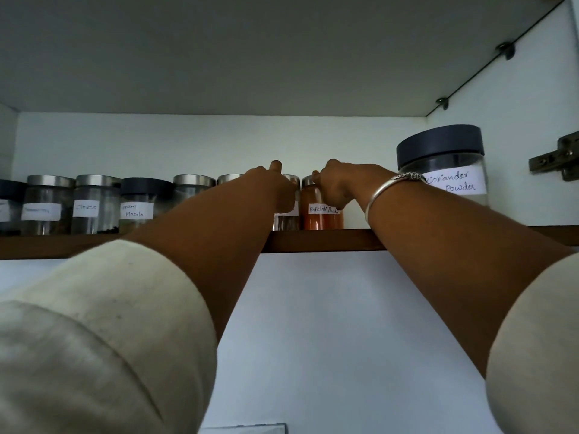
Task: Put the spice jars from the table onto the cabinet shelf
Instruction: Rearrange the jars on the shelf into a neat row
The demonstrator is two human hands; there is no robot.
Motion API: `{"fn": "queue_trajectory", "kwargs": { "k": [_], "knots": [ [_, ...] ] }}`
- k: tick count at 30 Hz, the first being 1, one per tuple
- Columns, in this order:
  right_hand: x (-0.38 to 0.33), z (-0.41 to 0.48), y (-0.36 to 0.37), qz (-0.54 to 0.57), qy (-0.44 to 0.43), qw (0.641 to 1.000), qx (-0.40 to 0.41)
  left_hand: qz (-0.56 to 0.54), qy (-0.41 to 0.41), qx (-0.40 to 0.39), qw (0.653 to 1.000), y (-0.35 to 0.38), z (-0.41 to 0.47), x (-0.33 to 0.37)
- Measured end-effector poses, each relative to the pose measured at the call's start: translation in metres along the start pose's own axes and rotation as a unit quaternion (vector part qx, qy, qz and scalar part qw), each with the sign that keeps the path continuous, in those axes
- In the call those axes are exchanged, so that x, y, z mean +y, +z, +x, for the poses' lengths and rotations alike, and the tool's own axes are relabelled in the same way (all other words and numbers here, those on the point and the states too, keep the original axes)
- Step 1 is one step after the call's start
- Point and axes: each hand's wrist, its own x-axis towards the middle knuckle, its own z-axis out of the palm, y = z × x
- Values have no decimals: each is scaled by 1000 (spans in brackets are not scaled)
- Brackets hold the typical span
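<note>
Both my arms reach up to the wooden cabinet shelf [313, 241]. My right hand [333, 186] grips the red chilli powder jar [321, 219], which stands on the shelf with orange powder inside. My left hand [274, 187] holds the jar [286, 222] just to its left, a glass jar with a steel lid; my hand covers most of its label. The two jars stand side by side and almost touch.
A row of several labelled jars lines the shelf to the left, among them cloves [95, 205] and garam masala [141, 203]. A large coriander powder jar [443, 166] with a dark lid stands to the right. A door hinge [557, 159] sits on the right wall.
</note>
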Motion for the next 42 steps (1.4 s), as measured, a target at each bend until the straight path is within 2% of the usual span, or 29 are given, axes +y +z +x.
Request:
{"fn": "queue_trajectory", "kwargs": {
  "k": [4, 9, 14, 18, 21, 25, 27, 29, 31, 35, 42],
  "knots": [
    [1, -3, 5, 33, 28, 999, 4, -6, 12, -17, 1000, -2, -2, 0],
    [-8, -17, 0, 123, 37, 991, 44, -50, 60, 59, 995, -11, -22, 2],
    [-20, -52, -15, 69, -30, 997, 36, -127, 109, 161, 973, -27, -54, 20],
    [-15, -76, -39, -48, -59, 992, 97, -260, 90, 194, 942, -40, -78, 31],
    [-1, -101, -57, -104, -68, 981, 151, -301, 63, 198, 931, -41, -95, 40],
    [35, -137, -69, -99, -8, 971, 219, -284, 47, 70, 955, -35, -117, 42],
    [57, -150, -65, -74, 59, 967, 237, -274, 31, 54, 960, -33, -124, 42],
    [71, -160, -59, 8, 142, 963, 227, -244, 9, 66, 967, -32, -129, 43],
    [75, -164, -53, 89, 185, 955, 212, -207, -5, 97, 973, -31, -134, 46],
    [66, -155, -39, 91, 161, 959, 212, -180, -8, 163, 970, -28, -139, 48],
    [68, -109, -23, 87, 115, 981, 126, -176, 1, 224, 959, -20, -139, 47]
  ]
}}
